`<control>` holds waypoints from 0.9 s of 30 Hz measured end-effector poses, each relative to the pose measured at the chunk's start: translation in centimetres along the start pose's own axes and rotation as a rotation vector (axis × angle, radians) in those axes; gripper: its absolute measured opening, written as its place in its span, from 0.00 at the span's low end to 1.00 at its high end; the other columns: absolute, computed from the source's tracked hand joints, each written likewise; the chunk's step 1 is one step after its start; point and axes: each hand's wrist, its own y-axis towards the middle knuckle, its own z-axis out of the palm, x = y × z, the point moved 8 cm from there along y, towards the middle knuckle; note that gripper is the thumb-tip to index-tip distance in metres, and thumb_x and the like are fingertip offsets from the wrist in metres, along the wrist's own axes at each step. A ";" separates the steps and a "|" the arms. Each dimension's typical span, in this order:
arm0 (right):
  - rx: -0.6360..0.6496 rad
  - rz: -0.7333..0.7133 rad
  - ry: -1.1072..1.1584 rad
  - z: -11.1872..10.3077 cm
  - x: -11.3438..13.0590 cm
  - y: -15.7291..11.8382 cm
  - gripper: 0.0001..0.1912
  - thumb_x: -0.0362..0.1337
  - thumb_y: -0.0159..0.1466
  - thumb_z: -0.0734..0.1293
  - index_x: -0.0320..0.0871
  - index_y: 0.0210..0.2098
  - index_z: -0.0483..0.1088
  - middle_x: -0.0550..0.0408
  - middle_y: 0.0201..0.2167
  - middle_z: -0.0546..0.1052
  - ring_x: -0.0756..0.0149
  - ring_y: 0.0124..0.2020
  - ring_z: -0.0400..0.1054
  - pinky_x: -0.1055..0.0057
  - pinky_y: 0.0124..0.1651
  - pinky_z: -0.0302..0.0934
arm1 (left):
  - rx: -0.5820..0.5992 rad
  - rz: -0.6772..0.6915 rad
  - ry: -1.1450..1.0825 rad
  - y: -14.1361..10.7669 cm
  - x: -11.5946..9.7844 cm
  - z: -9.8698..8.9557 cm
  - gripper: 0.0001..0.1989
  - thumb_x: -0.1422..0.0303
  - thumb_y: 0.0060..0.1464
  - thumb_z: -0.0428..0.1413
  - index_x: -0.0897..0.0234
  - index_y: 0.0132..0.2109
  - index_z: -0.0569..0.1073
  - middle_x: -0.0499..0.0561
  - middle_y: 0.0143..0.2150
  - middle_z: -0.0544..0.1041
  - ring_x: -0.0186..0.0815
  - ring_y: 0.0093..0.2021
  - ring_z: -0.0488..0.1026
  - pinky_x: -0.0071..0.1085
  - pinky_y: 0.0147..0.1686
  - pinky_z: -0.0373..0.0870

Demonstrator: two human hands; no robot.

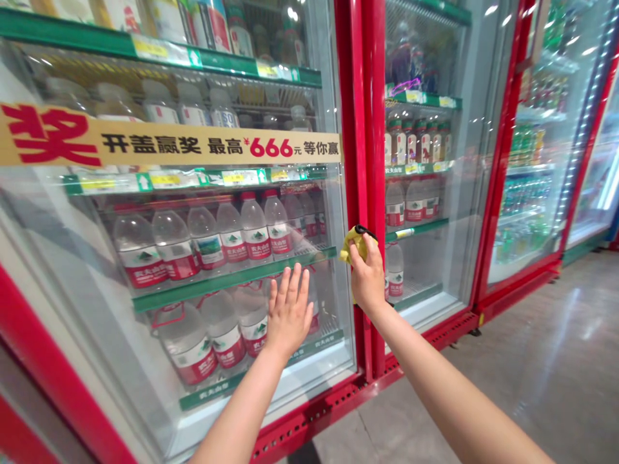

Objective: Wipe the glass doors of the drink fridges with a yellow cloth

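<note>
My left hand (pixel 290 309) is stretched out with its fingers extended, at the lower part of the glass door (pixel 319 212) of a red-framed drinks fridge. Nothing is in that hand. Farther right, my right hand (pixel 367 274) grips a yellow cloth (pixel 355 248) with a black edge, at the red door frame (pixel 356 161) between two fridge doors. Part of the cloth is hidden behind my fingers. Behind the glass, water bottles (pixel 255 238) with red and white labels line a shelf, and large water jugs (pixel 227 341) stand below them.
A beige banner (pixel 193 142) with red and black lettering crosses the left door. More glass-fronted fridges (pixel 527 174) with bottled drinks continue to the right. A red vented base (pixel 309 419) runs along the bottom, above a shiny grey floor (pixel 541 361).
</note>
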 end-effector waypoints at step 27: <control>0.083 0.180 0.166 2.6 5.4 -0.5 0.38 0.26 0.71 0.54 0.46 0.76 0.38 0.37 0.76 0.46 0.51 0.77 0.37 0.42 0.70 0.53 | -0.012 0.007 0.037 -2.2 3.8 -3.0 0.43 0.62 0.63 0.55 0.62 0.76 0.42 0.57 0.77 0.51 0.45 0.77 0.41 0.51 0.75 0.34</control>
